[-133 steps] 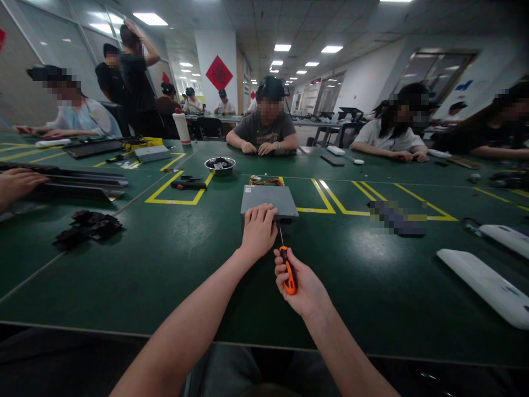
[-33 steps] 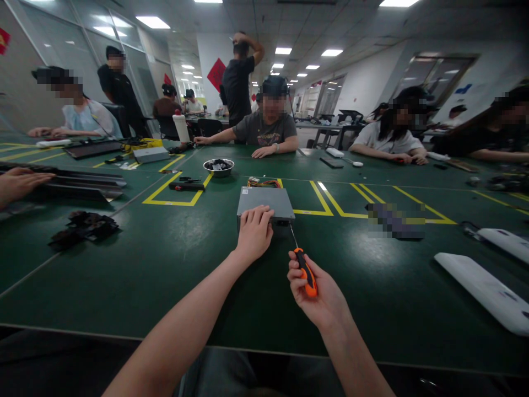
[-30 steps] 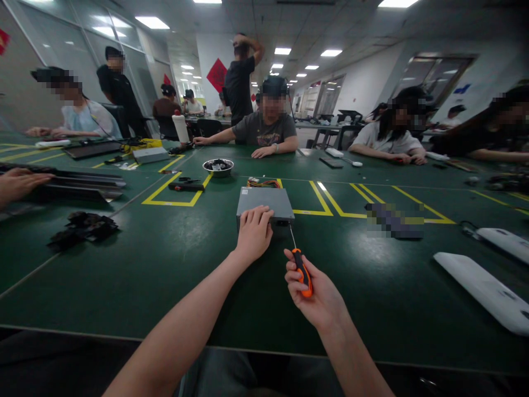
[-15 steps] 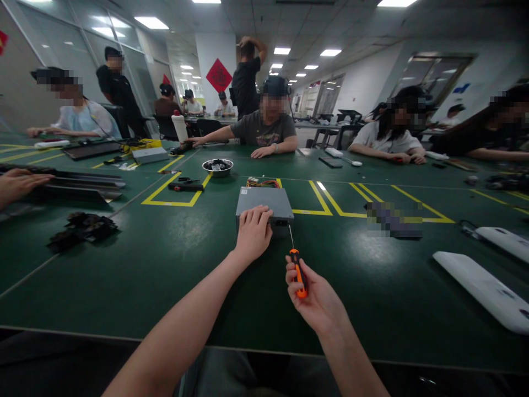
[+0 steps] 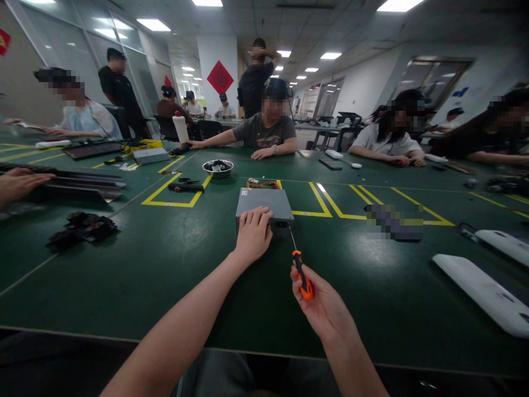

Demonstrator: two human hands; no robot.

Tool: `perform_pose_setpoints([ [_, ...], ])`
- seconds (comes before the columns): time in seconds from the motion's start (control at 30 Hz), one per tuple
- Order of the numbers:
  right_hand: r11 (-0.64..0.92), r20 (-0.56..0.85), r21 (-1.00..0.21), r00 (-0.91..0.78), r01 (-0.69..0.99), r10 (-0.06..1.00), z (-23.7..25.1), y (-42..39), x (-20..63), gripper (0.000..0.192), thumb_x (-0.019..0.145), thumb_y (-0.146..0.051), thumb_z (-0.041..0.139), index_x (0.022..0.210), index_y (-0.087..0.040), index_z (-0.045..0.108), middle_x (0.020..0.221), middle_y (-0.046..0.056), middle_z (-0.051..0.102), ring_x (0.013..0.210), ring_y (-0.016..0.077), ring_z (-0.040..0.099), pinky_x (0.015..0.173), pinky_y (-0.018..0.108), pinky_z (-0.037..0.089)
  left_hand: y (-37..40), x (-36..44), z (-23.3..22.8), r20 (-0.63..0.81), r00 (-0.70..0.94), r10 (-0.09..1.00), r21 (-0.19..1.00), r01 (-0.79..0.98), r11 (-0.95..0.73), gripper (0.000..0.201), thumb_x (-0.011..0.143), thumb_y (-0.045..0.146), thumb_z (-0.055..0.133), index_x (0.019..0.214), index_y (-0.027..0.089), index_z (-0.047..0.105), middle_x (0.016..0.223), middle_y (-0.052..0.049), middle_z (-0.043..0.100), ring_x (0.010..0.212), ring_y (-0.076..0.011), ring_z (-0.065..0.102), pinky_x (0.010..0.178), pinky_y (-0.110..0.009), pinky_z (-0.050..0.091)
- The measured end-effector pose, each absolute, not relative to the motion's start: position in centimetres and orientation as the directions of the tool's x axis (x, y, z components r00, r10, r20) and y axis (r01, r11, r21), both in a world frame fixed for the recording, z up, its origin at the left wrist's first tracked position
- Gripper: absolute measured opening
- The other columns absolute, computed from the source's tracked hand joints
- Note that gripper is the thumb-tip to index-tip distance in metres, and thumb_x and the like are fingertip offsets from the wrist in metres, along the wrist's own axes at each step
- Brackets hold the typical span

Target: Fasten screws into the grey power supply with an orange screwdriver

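Observation:
A grey metal power supply unit (image 5: 270,201) lies on the green table in front of me, with its colored wires (image 5: 263,184) bunched at the far side. My left hand (image 5: 254,231) holds it by the near edge, fingers laid over the top and the thumb by the front face. In my right hand (image 5: 312,289) is a screwdriver (image 5: 302,275) with an orange and black handle, gripped between thumb and fingers. Its thin shaft slants up to the right end of the front face, beside the black socket (image 5: 282,224). The tip's exact contact is too small to tell.
Left lie black parts (image 5: 82,230) and long dark panels (image 5: 82,182) under another person's hand (image 5: 22,181). A metal bowl (image 5: 217,172) of small parts and a black tool (image 5: 185,188) lie beyond. White casings (image 5: 483,292) stand right. Several people sit around the table.
My right hand and the screwdriver handle have shifted slightly right and down, so the shaft slants more. My left hand and the power supply unit have stayed put.

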State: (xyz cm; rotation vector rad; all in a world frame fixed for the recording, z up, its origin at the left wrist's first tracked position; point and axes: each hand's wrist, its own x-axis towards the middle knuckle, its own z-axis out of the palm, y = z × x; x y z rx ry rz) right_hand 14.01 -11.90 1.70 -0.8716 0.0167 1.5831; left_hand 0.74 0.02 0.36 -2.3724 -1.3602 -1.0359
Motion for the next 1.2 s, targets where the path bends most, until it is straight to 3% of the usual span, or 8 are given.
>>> perform_pose_setpoints([
  [0.13, -0.337, -0.535, -0.423, -0.068, -0.841, 0.842, 1.4, -11.8, 14.1, 0.017, 0.085, -0.009, 0.043, 0.096, -0.012, 0.055, 0.088, 0.008, 0.061, 0.072, 0.0104, 0.062, 0.046, 0.014, 0.048, 0.1, 0.7, 0.2, 0.666, 0.326, 0.671, 0.150, 0.823, -0.548, 0.032, 0.081, 0.016, 0.044, 0.113, 0.019, 0.048, 0.121, -0.007, 0.052, 0.117, -0.0226, 0.041, 0.098, -0.039, 0.027],
  [0.3, -0.261, -0.431, -0.647, 0.062, -0.716, 0.900, 1.2, -11.9, 14.2, 0.021, 0.077, -0.010, 0.054, 0.098, -0.015, 0.054, 0.083, 0.006, 0.062, 0.058, 0.0076, 0.057, 0.039, 0.013, 0.041, 0.0, 0.7, 0.3, 0.661, 0.333, 0.673, 0.151, 0.819, -0.554, 0.033, 0.080, 0.016, 0.045, 0.113, 0.019, 0.047, 0.121, -0.008, 0.052, 0.117, -0.0230, 0.041, 0.098, -0.040, 0.028],
  [0.4, -0.147, -0.264, -0.858, 0.176, -0.493, 0.949, 0.6, -12.6, 13.9, 0.046, 0.065, -0.006, 0.065, 0.106, -0.022, 0.050, 0.093, 0.002, 0.058, 0.070, 0.0098, 0.060, 0.049, 0.016, 0.049, 0.0, 0.7, 0.3, 0.661, 0.334, 0.672, 0.151, 0.818, -0.555, 0.033, 0.080, 0.016, 0.045, 0.113, 0.019, 0.047, 0.121, -0.008, 0.052, 0.117, -0.0231, 0.041, 0.098, -0.040, 0.027],
  [0.53, 0.172, 0.148, -0.984, 0.319, -0.048, 0.936, -0.3, -13.6, 13.8, 0.041, 0.073, -0.017, 0.061, 0.111, -0.025, 0.049, 0.120, 0.005, 0.044, 0.094, 0.0148, 0.058, 0.076, 0.029, 0.054, 0.0, 0.7, 0.3, 0.662, 0.327, 0.674, 0.157, 0.820, -0.551, 0.035, 0.080, 0.016, 0.045, 0.114, 0.020, 0.047, 0.122, -0.008, 0.051, 0.117, -0.0231, 0.041, 0.099, -0.041, 0.027],
  [0.67, 0.364, 0.467, -0.820, 0.147, 0.442, 0.872, 0.3, -13.2, 14.8, 0.025, 0.081, -0.021, 0.052, 0.105, -0.025, 0.058, 0.126, 0.007, 0.046, 0.103, 0.0194, 0.055, 0.087, 0.036, 0.049, 0.1, 0.7, 0.2, 0.664, 0.324, 0.674, 0.154, 0.823, -0.547, 0.036, 0.080, 0.017, 0.045, 0.115, 0.020, 0.046, 0.122, -0.008, 0.051, 0.118, -0.0225, 0.041, 0.099, -0.041, 0.027],
  [0.8, 0.459, 0.556, -0.530, -0.116, 0.713, 0.823, 1.3, -12.2, 16.2, 0.016, 0.083, -0.021, 0.048, 0.092, -0.022, 0.062, 0.116, 0.011, 0.057, 0.102, 0.0230, 0.057, 0.086, 0.040, 0.048, 0.0, 0.7, 0.3, 0.672, 0.327, 0.665, 0.147, 0.821, -0.552, 0.035, 0.080, 0.017, 0.045, 0.115, 0.019, 0.046, 0.122, -0.007, 0.052, 0.118, -0.0221, 0.040, 0.100, -0.041, 0.027],
  [1.0, 0.626, 0.525, -0.356, -0.406, 0.693, 0.748, -0.4, -11.7, 19.3, 0.029, 0.081, -0.012, 0.047, 0.108, -0.017, 0.055, 0.131, 0.017, 0.046, 0.111, 0.0238, 0.052, 0.085, 0.042, 0.048, -0.2, 1.0, 0.5, 0.675, 0.302, 0.673, 0.155, 0.833, -0.530, 0.036, 0.077, 0.014, 0.048, 0.112, 0.020, 0.048, 0.120, -0.008, 0.053, 0.116, -0.0229, 0.042, 0.098, -0.042, 0.029],
  [1.2, 0.697, 0.457, -0.489, -0.527, 0.524, 0.717, -0.3, -9.8, 21.5, 0.034, 0.075, -0.014, 0.060, 0.105, -0.031, 0.061, 0.125, 0.008, 0.052, 0.087, 0.0168, 0.063, 0.081, 0.038, 0.049, 0.3, 1.3, 1.0, 0.666, 0.347, 0.660, 0.126, 0.820, -0.559, 0.029, 0.075, 0.012, 0.046, 0.103, 0.019, 0.051, 0.120, -0.007, 0.053, 0.119, -0.0207, 0.041, 0.104, -0.042, 0.022],
])
